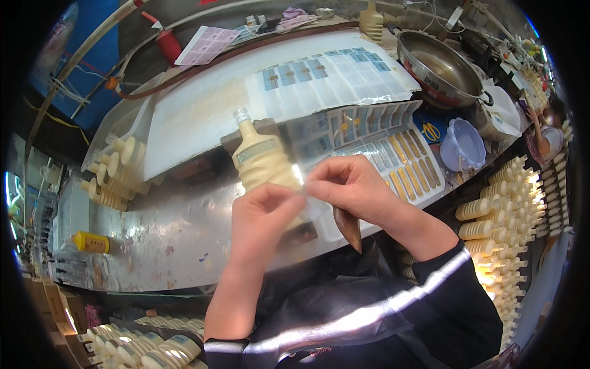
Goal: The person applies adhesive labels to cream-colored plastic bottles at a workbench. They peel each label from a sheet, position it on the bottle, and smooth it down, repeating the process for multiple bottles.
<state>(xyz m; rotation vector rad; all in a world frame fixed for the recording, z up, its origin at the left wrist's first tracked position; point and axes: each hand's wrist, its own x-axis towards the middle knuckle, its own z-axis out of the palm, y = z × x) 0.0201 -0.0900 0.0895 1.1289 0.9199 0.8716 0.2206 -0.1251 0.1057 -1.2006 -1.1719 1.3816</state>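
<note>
My left hand (pixel 264 215) is closed in a pinch in front of a cream-coloured ribbed bottle (pixel 264 157). Close beside it, my right hand (pixel 353 187) pinches with thumb and forefinger. Whatever lies between the two pinches is too small and blurred to name. A brown, flat, pointed tool (pixel 348 230) sticks out below my right palm, held by the curled lower fingers. The bottle lies tilted back on a dark block (pixel 232 145), its clear neck pointing away and a grey-blue label on its shoulder. Right of the bottle, a sticker sheet (pixel 402 163) carries gold and grey-blue strips.
A white board (pixel 203 117) with more sticker sheets covers the back of the metal table (pixel 153 246). Cream bottles (pixel 126 163) stand left; many more (pixel 491 215) fill the right. A wide pan (pixel 442 64), lilac bucket (pixel 462 144), yellow scissors (pixel 430 131) and yellow bottle (pixel 91 242) surround.
</note>
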